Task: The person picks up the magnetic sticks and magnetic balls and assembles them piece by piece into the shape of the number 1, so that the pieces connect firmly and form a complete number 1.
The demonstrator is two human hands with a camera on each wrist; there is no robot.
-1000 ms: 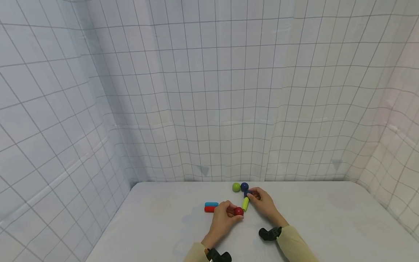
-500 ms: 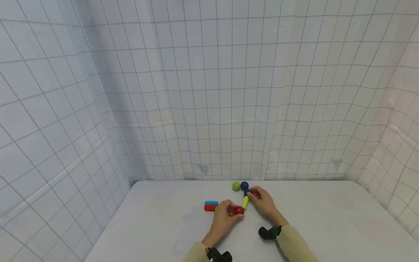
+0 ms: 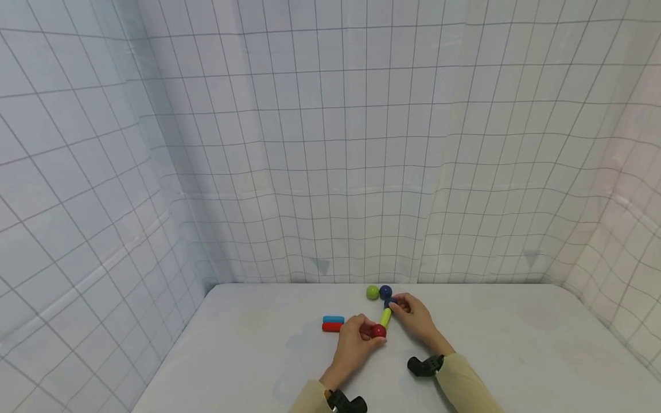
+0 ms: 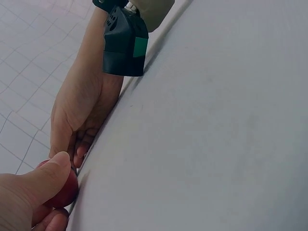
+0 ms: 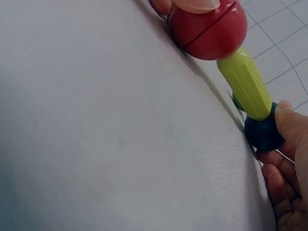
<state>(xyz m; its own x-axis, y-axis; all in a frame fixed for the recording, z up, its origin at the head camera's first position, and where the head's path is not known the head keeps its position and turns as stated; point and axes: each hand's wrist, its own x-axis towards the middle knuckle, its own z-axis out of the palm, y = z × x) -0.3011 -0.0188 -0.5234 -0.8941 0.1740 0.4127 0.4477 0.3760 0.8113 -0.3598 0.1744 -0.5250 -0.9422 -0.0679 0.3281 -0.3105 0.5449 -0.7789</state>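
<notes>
My left hand (image 3: 353, 347) grips a glossy red ball (image 3: 378, 331) between thumb and fingers, close over the white table. With thumb and fingertips, my right hand (image 3: 418, 324) pinches a dark blue ball (image 5: 263, 134). Between the two balls runs a ribbed yellow-green rod (image 5: 245, 84). One end of it meets the blue ball, the other sits right at the red ball, which has a dark seam around it. In the left wrist view the thumb lies over the red ball (image 4: 70, 190) and hides part of it.
Behind the hands, a green ball (image 3: 372, 292) and a second dark blue ball (image 3: 385, 292) sit side by side. Left of my left hand lie a light blue rod (image 3: 333, 319) and a red rod (image 3: 331, 327), parallel. A grid-patterned white curtain (image 3: 346, 172) stands behind the table.
The red ball in my left hand has shifted slightly right, onto the near end of the yellow-green rod, which now tilts a little more. My right hand keeps its hold on the blue ball.
</notes>
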